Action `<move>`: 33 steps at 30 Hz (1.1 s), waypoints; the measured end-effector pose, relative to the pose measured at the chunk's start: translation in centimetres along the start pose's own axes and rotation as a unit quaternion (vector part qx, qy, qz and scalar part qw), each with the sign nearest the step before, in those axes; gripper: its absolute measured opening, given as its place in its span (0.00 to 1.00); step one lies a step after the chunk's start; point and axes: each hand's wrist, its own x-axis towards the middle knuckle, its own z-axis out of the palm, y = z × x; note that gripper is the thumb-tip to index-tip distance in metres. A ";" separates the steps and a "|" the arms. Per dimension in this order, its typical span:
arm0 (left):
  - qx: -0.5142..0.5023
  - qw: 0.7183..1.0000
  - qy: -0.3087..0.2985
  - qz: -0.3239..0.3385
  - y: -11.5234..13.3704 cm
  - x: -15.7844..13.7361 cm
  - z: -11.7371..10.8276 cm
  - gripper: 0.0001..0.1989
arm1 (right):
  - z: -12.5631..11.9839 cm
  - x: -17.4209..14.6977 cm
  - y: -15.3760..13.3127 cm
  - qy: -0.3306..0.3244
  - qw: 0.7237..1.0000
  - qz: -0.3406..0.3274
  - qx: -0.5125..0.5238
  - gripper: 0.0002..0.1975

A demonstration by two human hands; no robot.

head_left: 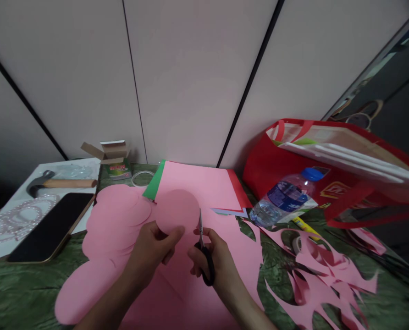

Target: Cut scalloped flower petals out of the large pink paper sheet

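Note:
Between finger and thumb, my left hand (156,245) pinches the lower edge of a round pink paper disc (177,210). My right hand (213,256) grips a pair of black-handled scissors (208,270), fingers in the loops. The blades point away from me and stand at the disc's right edge; whether they touch it I cannot tell. Beneath both hands lies a large pink paper sheet (239,261). Overlapping pink discs (113,220) are piled to the left, and another pink disc (84,288) lies closer to me.
Pink offcuts (314,293) lie at right, near a water bottle (283,197) leaning by a red bag (266,151). Coloured paper sheets (201,183) sit behind. Leftward are a phone (53,227), a hammer (67,183), bead strings (25,215) and an opened small box (118,167).

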 end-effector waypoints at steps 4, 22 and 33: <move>0.000 1.000 -0.008 0.004 0.0 0.1 0.0 0.20 | 0.1 0.1 0.0 0.011 1.000 0.003 0.010 0.22; 0.000 1.000 0.013 0.013 0.3 0.2 -0.1 0.20 | -0.2 0.6 0.7 0.025 0.997 -0.021 0.064 0.23; 0.028 0.999 -0.017 0.006 -0.2 0.5 -0.2 0.16 | -0.2 0.7 0.3 0.073 0.992 -0.087 0.045 0.15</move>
